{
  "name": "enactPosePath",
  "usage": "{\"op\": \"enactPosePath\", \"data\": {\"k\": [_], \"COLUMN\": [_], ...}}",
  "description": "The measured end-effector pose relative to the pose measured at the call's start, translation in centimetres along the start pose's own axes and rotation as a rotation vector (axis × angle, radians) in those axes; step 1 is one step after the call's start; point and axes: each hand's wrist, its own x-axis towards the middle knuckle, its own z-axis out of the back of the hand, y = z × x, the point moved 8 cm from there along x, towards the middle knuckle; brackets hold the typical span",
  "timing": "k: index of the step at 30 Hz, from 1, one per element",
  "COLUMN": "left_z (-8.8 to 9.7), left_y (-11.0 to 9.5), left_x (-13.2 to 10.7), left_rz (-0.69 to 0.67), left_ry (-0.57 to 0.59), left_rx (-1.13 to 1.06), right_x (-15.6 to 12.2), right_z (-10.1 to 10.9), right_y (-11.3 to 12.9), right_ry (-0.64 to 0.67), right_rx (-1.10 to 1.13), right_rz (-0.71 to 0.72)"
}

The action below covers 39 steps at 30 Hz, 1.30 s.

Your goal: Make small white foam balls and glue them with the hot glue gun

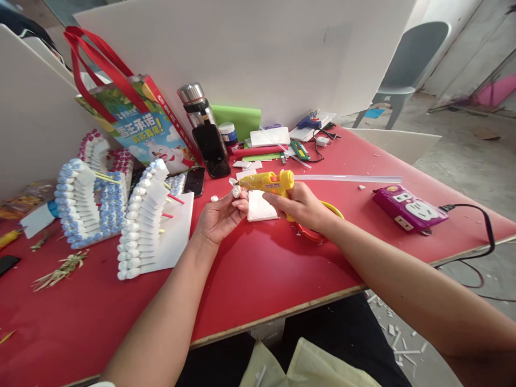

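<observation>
My right hand [304, 204] is closed around the grip of a yellow hot glue gun [264, 181]. A long clear glue stick [346, 178] sticks out of its back end. The nozzle points left and meets a small white piece [237, 191] pinched in the fingertips of my left hand [221, 215]; its exact kind is too small to tell. Just beyond my fingers lies a white square block [261, 206] on the red table. To the left stands a fan-like row of white rolled pieces [143, 226] on a white board [177, 236].
Behind are a black flask [195, 107], a printed bag [149, 129], a phone [194, 181] and a green utility knife [300, 151]. A purple power strip [410, 208] with a black cord sits at right. Blue-and-white rolled pieces [72, 204] stand at left.
</observation>
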Motion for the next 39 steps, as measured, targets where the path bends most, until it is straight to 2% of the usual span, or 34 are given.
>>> {"op": "enactPosePath", "data": {"k": [8,13,17,21,26,31,39], "left_z": [-0.2,0.5,0.7,0.5,-0.1,-0.1,-0.6], "left_y": [0.2,-0.3,-0.8,-1.1,-1.1,-1.5,-1.5], "left_x": [0.0,0.2,0.2,0.1,0.1,0.0,-0.2], "left_rz": [0.019,-0.03,-0.092,-0.171,-0.249,-0.313,-0.37], "left_ry": [0.028,-0.025,-0.064,-0.078,-0.019,-0.02,-0.007], "left_rx": [0.039,0.116,0.171,0.293,0.444,0.479,0.509], "right_x": [0.1,0.7,1.2,0.3,-0.9,-0.9,-1.2], "right_z": [0.2,1.8,4.6,8.7,12.3,13.6,13.6], "right_y": [0.2,-0.3,-2.3,-5.1,-8.6,-10.1,-9.3], "right_ry": [-0.028,-0.106,-0.192,-0.352,-0.45,-0.448,-0.375], "right_rx": [0.109,0.17,0.049,-0.105,-0.249,-0.417,-0.637], "right_rz": [0.046,0.057,0.003,-0.1,-0.245,-0.312,-0.328]}}
